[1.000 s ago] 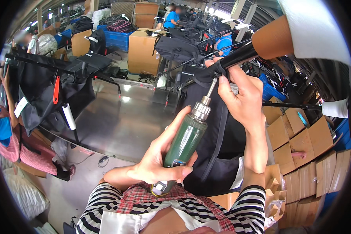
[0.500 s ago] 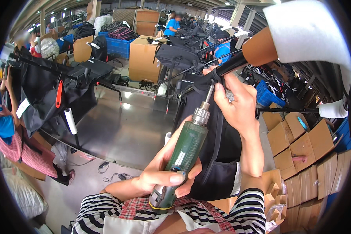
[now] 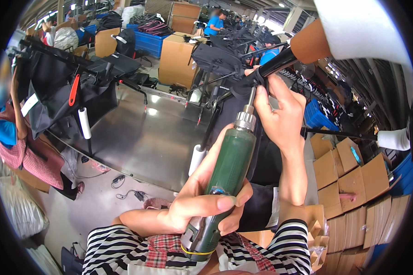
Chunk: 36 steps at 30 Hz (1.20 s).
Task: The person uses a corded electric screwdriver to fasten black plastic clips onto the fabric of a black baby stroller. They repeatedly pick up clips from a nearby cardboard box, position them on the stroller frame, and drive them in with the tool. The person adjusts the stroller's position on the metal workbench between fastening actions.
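Note:
My left hand [image 3: 199,208] is wrapped round the body of a green electric screwdriver [image 3: 230,158], its thumb lying across the front. The tool slants up and to the right, its bit at the black fabric band [image 3: 243,87] round a black tube [image 3: 277,63]. Whether a screw sits under the tip is too small to tell. My right hand [image 3: 285,114] pinches that fabric against the tube, thumb beside the bit and fingers partly hidden behind. Farther up, the tube carries a brown handle sleeve [image 3: 310,43] and white foam wrapping [image 3: 365,34].
To the left, a black fabric frame with a red strap-like part [image 3: 74,90] stands by a metal table [image 3: 147,133]. A co-worker in a pink checked garment [image 3: 32,149] is beside it. Cardboard boxes [image 3: 351,183] fill the right; cables [image 3: 132,195] lie on the floor.
The screwdriver has shifted slightly up and to the right in the picture, its bit still at the fabric. My right hand keeps its pinch. The whole view has tilted a little.

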Motion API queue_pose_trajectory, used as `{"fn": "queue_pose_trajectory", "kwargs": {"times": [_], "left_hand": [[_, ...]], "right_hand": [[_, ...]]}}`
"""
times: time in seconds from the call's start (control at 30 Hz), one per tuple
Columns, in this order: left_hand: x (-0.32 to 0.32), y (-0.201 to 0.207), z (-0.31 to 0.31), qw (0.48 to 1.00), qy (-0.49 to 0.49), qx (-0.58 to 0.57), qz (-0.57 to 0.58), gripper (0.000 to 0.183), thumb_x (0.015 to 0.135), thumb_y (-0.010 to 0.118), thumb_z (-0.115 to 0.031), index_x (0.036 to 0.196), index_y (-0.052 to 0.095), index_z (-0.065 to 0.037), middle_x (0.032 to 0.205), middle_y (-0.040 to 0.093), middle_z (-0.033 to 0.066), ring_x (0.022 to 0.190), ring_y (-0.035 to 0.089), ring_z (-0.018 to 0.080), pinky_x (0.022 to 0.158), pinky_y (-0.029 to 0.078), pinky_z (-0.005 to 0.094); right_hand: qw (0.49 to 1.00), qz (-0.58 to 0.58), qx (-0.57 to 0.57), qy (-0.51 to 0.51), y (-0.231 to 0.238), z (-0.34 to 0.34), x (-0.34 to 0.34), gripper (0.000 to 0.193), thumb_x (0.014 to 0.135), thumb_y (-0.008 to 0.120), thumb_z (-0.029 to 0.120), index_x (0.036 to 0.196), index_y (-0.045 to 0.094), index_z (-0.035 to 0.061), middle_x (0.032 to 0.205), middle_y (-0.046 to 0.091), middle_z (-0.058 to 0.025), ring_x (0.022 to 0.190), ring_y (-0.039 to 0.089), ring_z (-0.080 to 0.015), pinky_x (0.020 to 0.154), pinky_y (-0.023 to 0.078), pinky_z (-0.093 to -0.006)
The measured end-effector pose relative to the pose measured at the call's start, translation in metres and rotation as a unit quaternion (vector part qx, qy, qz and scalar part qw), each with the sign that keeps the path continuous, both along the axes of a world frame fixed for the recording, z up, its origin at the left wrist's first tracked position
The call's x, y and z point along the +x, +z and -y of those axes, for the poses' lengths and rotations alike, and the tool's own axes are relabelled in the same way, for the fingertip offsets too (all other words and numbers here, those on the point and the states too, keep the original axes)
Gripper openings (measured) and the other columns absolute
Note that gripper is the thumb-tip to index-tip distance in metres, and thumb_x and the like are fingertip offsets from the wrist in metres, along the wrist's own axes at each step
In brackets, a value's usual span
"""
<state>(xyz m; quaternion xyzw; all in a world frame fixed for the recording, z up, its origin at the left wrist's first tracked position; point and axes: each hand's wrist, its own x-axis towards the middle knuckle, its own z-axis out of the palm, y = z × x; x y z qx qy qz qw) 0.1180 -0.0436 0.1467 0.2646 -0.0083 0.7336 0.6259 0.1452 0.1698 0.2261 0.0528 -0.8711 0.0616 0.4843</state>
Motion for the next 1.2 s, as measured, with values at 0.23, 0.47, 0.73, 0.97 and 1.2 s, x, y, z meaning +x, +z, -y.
{"fn": "queue_pose_trajectory", "kwargs": {"times": [0.23,0.47,0.73,0.97,1.2], "left_hand": [[0.009,-0.007,-0.012,0.999,0.0,0.04,0.035,0.097,0.088,0.063,-0.004,0.157,0.002,-0.032,0.092,0.049,0.0141,0.056,0.057,0.0197,0.051,0.049,0.033],[0.001,-0.017,-0.021,0.996,-0.03,0.063,0.055,0.077,0.087,0.062,-0.004,0.151,0.025,-0.023,0.095,0.046,0.0143,0.058,0.056,0.0188,0.05,0.048,0.0315],[-0.011,-0.038,-0.029,0.979,-0.102,0.141,0.11,0.084,0.088,0.062,-0.006,0.156,0.017,-0.022,0.099,0.046,0.0157,0.063,0.057,0.0195,0.053,0.05,0.0316],[-0.049,-0.056,-0.01,0.991,-0.127,0.041,-0.021,0.138,0.062,0.08,0.002,0.16,-0.011,-0.032,0.089,0.052,0.022,0.053,0.055,0.0217,0.043,0.045,0.0304],[-0.045,-0.102,-0.082,0.782,-0.559,0.243,-0.132,0.102,0.063,0.08,0.015,0.145,0.022,-0.002,0.096,0.059,0.0242,0.075,0.065,0.0215,0.063,0.054,0.0262]], "right_hand": [[0.994,-0.068,0.068,0.044,0.002,-0.007,-0.002,0.03,0.085,0.065,-0.003,0.115,0.067,-0.0057,0.088,0.072,-0.0182,0.07,0.071,-0.0258,0.065,0.054,-0.0326],[0.995,-0.068,0.048,0.052,0.007,-0.013,0.003,0.03,0.084,0.067,-0.004,0.114,0.068,-0.0063,0.086,0.072,-0.0193,0.065,0.071,-0.0269,0.062,0.054,-0.0323],[0.999,-0.002,0.016,0.04,0.007,-0.012,0.009,0.035,0.086,0.069,0.0,0.12,0.065,-0.0065,0.097,0.074,-0.0188,0.083,0.073,-0.0219,0.076,0.055,-0.0308],[0.992,0.098,-0.068,0.048,0.005,-0.019,0.044,0.049,0.089,0.075,0.02,0.132,0.059,0.0015,0.12,0.069,-0.019,0.113,0.068,-0.0317,0.096,0.052,-0.0391],[0.975,0.086,-0.092,-0.182,-0.061,-0.078,0.187,0.024,0.095,0.069,0.025,0.101,0.073,0.0025,0.092,0.075,-0.0139,0.085,0.074,-0.0253,0.074,0.057,-0.0326]]}}
